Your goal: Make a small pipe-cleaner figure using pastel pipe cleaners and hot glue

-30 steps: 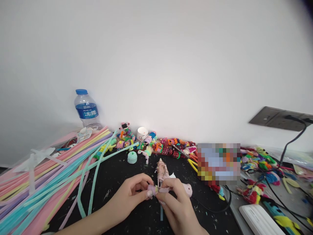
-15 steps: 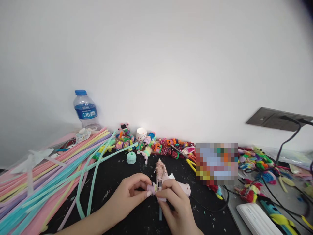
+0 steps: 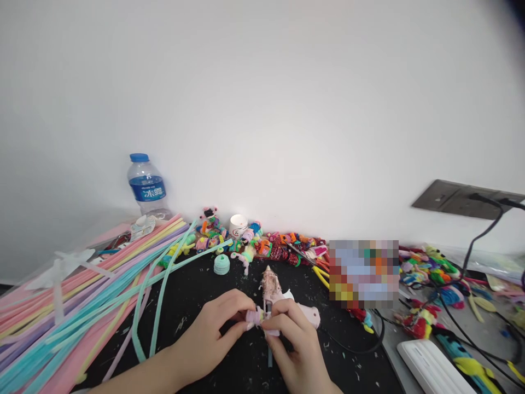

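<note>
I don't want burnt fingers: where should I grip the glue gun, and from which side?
Probably the handle of the glue gun, from the right: it sticks out that way past the right hand, the stained nozzle pointing toward the wall.

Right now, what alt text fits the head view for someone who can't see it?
The left hand pinches a small lilac fuzzy piece, the fingers of the right hand at its other end, beside a pale pink glue gun on a black mat. Pipe cleaners lie to the left; colourful figures and a bottle sit by the wall.
</note>
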Demonstrator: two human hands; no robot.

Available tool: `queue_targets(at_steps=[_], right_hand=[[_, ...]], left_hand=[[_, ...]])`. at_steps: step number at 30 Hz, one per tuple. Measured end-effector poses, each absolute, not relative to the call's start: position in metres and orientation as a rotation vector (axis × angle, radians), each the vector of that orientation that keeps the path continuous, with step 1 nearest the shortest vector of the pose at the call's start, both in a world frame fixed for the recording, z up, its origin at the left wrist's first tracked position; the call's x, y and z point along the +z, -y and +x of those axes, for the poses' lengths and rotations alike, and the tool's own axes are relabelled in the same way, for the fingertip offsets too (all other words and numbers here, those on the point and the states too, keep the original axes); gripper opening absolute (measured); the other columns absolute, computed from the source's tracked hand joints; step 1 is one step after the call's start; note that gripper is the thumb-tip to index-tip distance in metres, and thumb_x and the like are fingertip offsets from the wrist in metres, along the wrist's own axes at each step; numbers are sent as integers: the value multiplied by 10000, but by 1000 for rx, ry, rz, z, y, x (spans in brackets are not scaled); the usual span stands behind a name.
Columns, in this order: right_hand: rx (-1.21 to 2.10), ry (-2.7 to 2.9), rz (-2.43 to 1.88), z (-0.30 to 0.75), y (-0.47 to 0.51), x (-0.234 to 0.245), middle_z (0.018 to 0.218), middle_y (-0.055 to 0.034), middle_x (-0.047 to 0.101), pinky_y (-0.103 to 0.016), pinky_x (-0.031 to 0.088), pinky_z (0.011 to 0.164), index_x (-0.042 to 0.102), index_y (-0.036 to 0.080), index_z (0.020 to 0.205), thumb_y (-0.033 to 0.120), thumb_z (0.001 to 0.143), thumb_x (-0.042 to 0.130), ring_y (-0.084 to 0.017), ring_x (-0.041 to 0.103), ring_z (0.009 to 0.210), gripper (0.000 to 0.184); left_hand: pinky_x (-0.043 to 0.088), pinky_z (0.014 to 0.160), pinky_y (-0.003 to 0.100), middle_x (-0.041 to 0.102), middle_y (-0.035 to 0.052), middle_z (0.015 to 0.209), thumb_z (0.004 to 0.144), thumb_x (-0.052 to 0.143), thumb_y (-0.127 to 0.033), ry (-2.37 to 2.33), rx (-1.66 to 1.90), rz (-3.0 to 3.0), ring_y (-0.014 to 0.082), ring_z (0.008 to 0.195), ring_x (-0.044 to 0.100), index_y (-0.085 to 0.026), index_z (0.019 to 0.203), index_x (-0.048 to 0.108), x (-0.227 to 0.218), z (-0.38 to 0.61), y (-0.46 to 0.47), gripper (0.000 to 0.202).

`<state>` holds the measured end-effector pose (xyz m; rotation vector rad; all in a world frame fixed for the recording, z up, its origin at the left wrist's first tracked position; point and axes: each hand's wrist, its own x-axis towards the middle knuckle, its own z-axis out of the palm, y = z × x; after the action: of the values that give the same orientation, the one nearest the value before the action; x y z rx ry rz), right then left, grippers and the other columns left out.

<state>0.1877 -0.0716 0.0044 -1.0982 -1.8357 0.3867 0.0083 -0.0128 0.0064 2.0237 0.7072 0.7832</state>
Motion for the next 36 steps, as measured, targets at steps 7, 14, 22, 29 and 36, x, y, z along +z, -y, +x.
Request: queue_targets(at_steps=[7,14,22,29,36], right_hand=[[429,1857,-1103,189,70,4,824,-29,512,-239,415,690,579,181,829,6,802,496,-145,527,755,196],[485,1904,-1113,191,70,4,841,-36,522,-247,416,697,562,184,838,15,812,471,-156,530,785,194],[590,1808,-1175,192,69,6,819,-25,531,-258,412,704,565,186,781,42,813,496,-160,537,781,163],[656,1719,-1207,194,68,8,805,-30,532,-277,416,682,547,185,755,122,853,476,-173,524,769,136],[726,1640,-1216,193,65,7,785,-33,522,-270,416,645,544,184,737,197,879,460,-175,514,738,166]], left_hand=[[415,743,242,569,19,870,878,438,-166,-688,751,2100,144,803,531,-208,924,572,9,8,13,148],[408,686,226,545,10,822,848,473,-148,-680,673,2108,133,745,518,-197,887,587,8,7,12,130],[415,656,213,530,3,804,838,495,-181,-684,636,2020,123,724,514,-192,874,603,7,9,12,114],[435,572,207,513,-20,713,805,562,-262,-656,583,1581,105,621,493,-158,819,577,1,14,11,106],[433,576,221,536,-17,694,800,588,-308,-535,539,1401,95,594,479,-146,815,557,5,14,11,166]])
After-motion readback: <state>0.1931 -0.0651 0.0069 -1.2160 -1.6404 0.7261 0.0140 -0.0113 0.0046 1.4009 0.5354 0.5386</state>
